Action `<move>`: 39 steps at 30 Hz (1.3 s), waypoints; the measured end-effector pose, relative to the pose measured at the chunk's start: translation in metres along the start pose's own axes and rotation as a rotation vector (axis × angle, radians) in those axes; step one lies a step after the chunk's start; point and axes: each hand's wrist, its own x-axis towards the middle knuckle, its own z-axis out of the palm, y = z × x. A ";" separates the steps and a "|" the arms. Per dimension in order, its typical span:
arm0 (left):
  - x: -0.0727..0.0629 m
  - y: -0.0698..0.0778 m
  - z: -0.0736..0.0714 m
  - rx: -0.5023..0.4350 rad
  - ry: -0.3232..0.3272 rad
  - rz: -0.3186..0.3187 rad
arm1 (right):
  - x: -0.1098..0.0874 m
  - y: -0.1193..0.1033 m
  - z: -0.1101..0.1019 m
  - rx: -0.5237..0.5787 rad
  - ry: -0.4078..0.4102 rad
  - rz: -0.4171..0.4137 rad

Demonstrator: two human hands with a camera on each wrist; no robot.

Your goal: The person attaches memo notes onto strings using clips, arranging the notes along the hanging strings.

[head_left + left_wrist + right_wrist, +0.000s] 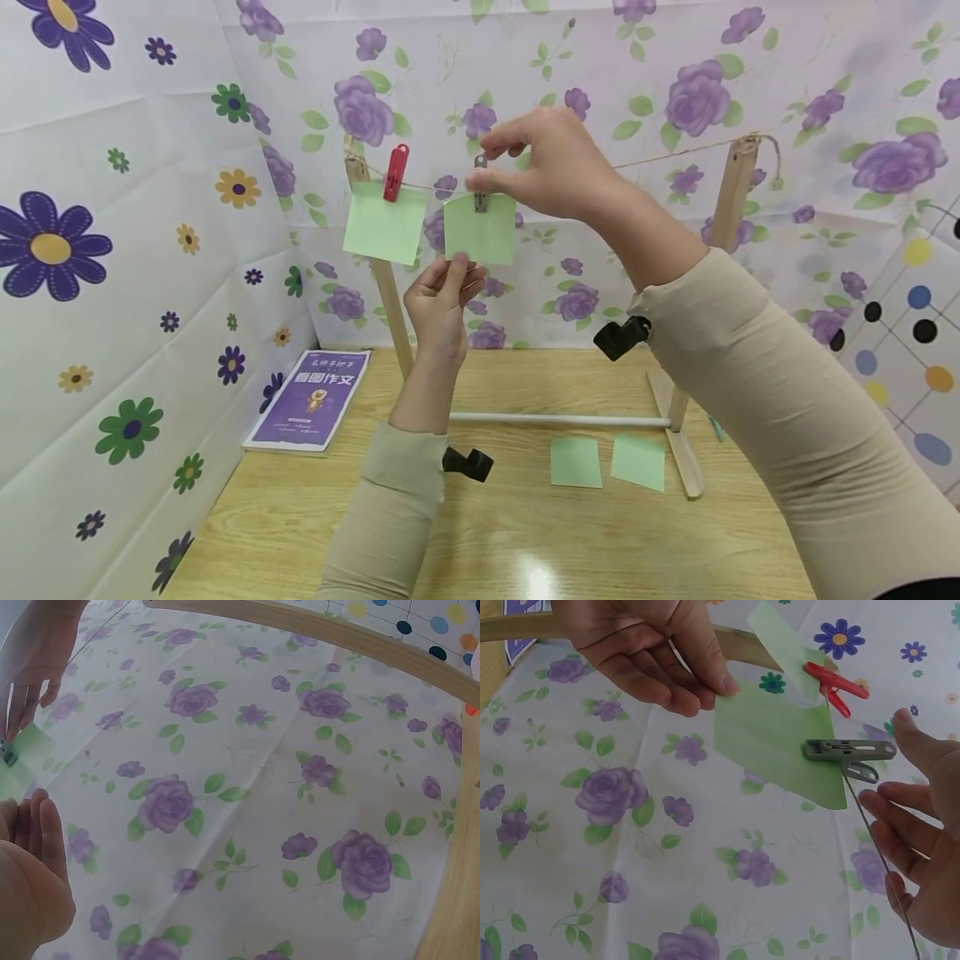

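One square, pale-green paper note (491,237) hangs from brown twine (667,157) toward the far edge of the wooden desk (517,521). Fingers of the left hand (441,308) pinch the note's lower edge; the right hand (555,162), nearer the upright grey clothespin (481,202) above, has fingers spread around its top.

We see a wood-grain table (247,517) with a bright patch of glare near its front. Towards its back left corner we find a purple book (303,400) lying flat, its cover bearing white Chinese characters and a small cartoon animal. Behind the table we see a pale cloth with purple roses (547,292) and green leaves, visibly creased. To the left we have a white cloth with daisies (150,267) in purple, green and orange; to the right, a dotted cloth (900,333) crossed by thin lines.
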 end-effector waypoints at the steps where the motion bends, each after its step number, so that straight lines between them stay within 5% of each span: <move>1: 0.000 0.000 0.000 0.011 0.001 -0.001 | -0.001 0.001 0.001 0.003 0.031 -0.005; 5: -0.001 -0.001 -0.001 0.052 0.006 -0.010 | -0.008 0.004 0.003 0.070 0.203 -0.078; 9: -0.002 -0.003 -0.001 0.056 0.004 -0.020 | -0.015 0.009 0.008 0.139 0.355 -0.247; 21: 0.000 -0.008 -0.001 0.026 -0.021 -0.032 | -0.041 0.019 0.022 0.206 0.534 -0.522; 32: -0.001 -0.012 -0.009 0.067 -0.012 -0.054 | -0.075 0.038 0.041 0.276 0.482 -0.518; 39: -0.008 -0.020 -0.026 0.154 -0.001 -0.113 | -0.107 0.053 0.060 0.350 0.393 -0.500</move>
